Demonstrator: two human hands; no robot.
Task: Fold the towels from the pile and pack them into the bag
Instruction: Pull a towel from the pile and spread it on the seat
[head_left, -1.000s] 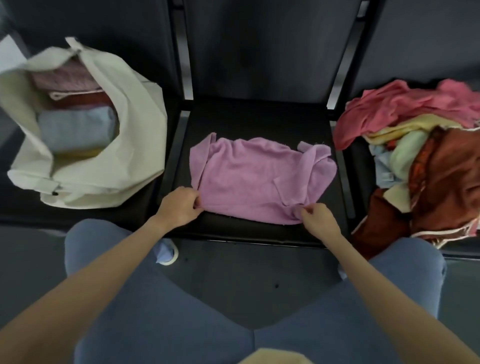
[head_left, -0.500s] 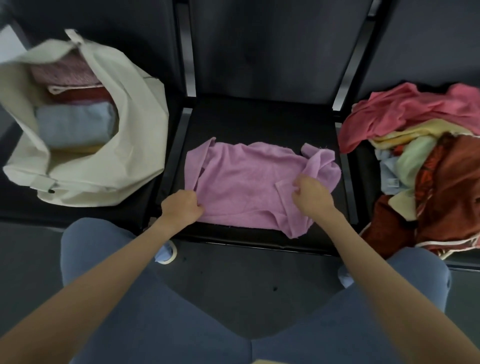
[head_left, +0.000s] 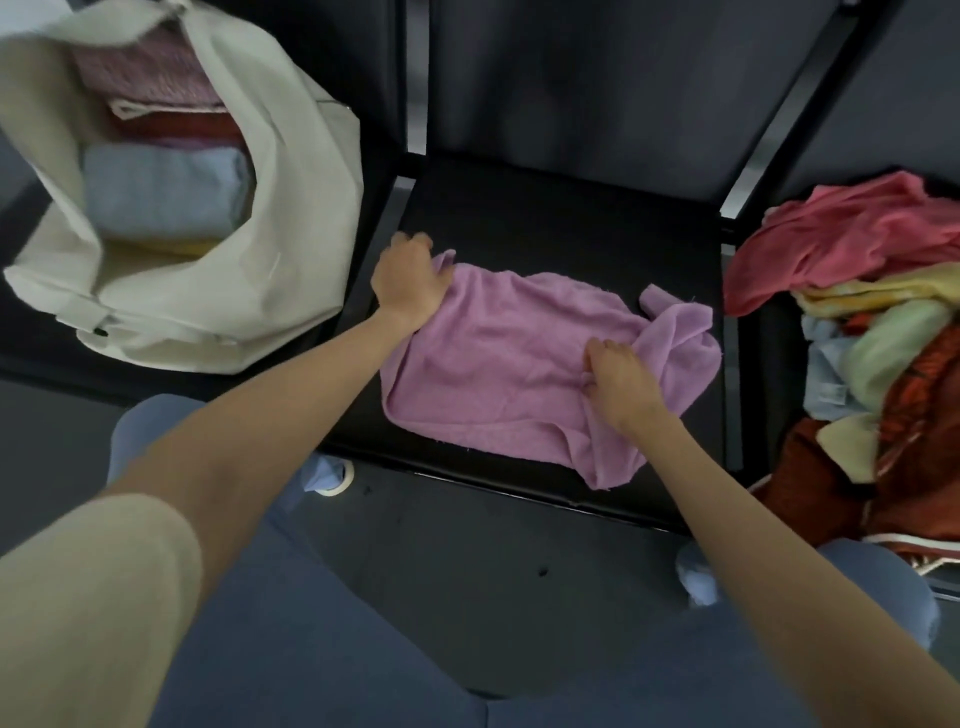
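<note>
On the black chair seat (head_left: 561, 218) in the middle lies the pink-purple towel (head_left: 509, 364), spread out but rumpled, its right end bunched into folds and one corner hanging over the seat's near edge. The left hand (head_left: 408, 283) rests at the towel's far left corner, its fingers curled down onto the cloth and the thumb side against the fabric, gripping the edge there. The right hand (head_left: 621, 379) sits on the towel's right part, fingers bent and pinching a fold of cloth beside the bunched end. The two hands are well apart, one at each side of the towel. To the left, on the next seat, stands the cream cloth bag (head_left: 291, 218), its mouth open and slumped, with folded towels (head_left: 161, 187) stacked inside: a light blue one nearest, red and pink ones behind it, and a yellow edge showing below. To the right, on the third seat, lies the pile of unfolded towels (head_left: 883, 332), a coral-pink one on top, yellow, pale green and light blue ones under it, and a rust-red one at the near side. The person's blue-clad knees (head_left: 291, 623) fill the bottom of the view.
</note>
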